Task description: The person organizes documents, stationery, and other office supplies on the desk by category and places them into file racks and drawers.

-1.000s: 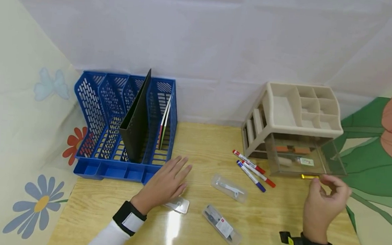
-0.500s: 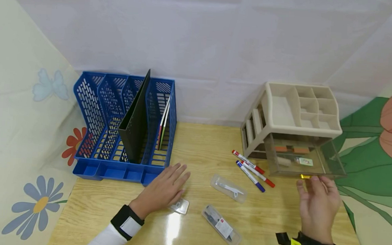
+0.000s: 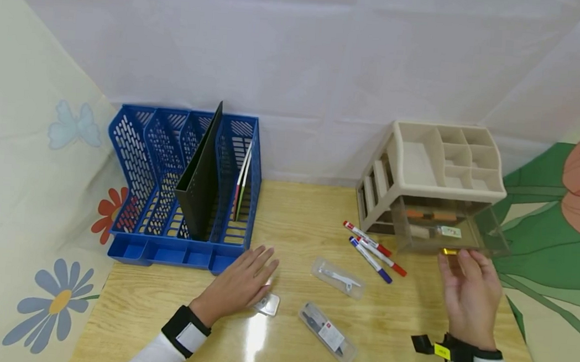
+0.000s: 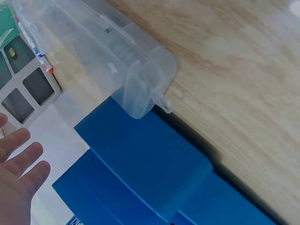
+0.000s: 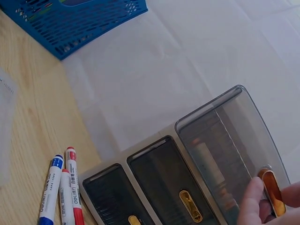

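- Pale cloth (image 3: 302, 65) hangs behind a wooden table (image 3: 293, 214).
- One of the two hands, the right hand (image 3: 472, 297), pinches the gold handle (image 3: 449, 251) of a see-through drawer (image 3: 478, 237), which sticks out of the cream box (image 3: 449, 193).
- The left hand (image 3: 238, 280) holds nothing; its fingers are stretched out, and it partly hides a small clear case (image 3: 268, 305).
- Orange blocks (image 3: 444, 216) lie inside the drawer; a hard tug or push could make them slide.
- Three markers (image 3: 379, 255) lie close by; a bump from the drawer might make them roll.
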`<state>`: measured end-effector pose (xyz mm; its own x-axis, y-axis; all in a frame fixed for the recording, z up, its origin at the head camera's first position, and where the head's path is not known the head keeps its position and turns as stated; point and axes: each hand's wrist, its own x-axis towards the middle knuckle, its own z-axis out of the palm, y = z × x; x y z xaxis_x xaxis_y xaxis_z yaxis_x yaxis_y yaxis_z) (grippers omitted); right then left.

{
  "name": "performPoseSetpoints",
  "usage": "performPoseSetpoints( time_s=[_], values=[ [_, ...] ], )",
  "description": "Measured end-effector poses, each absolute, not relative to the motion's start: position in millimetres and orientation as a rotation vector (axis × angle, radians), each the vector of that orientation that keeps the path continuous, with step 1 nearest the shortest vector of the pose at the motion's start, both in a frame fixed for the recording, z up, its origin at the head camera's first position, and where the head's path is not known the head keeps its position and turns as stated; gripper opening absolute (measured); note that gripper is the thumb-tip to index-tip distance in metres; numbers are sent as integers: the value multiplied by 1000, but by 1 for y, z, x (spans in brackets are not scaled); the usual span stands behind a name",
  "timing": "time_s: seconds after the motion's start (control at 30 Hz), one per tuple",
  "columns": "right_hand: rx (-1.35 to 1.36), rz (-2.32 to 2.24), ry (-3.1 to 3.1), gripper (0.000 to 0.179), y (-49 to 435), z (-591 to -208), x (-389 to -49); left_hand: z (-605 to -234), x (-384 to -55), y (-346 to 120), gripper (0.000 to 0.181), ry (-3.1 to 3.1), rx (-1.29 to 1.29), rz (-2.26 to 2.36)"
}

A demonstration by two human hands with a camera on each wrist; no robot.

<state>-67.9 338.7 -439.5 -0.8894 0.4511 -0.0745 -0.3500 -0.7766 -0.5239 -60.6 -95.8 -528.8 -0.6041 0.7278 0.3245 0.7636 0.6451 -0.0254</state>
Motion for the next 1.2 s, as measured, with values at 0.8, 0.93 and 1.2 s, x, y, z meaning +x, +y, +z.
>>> performPoseSetpoints(
  time_s=[0.8,0.93,1.2],
  values=[
    [-420,2645,-766,15,338,-431,-138,-542,-54,-100,74,-2531,-1221,-246],
    [-430,2634,-799,18,340,-431,-147,-542,-54,-100,74,-2530,-1214,-264],
    [-461,2619,-816,20,343,-429,-156,-546,-52,-101,68,-2530,-1189,-311]
  ],
)
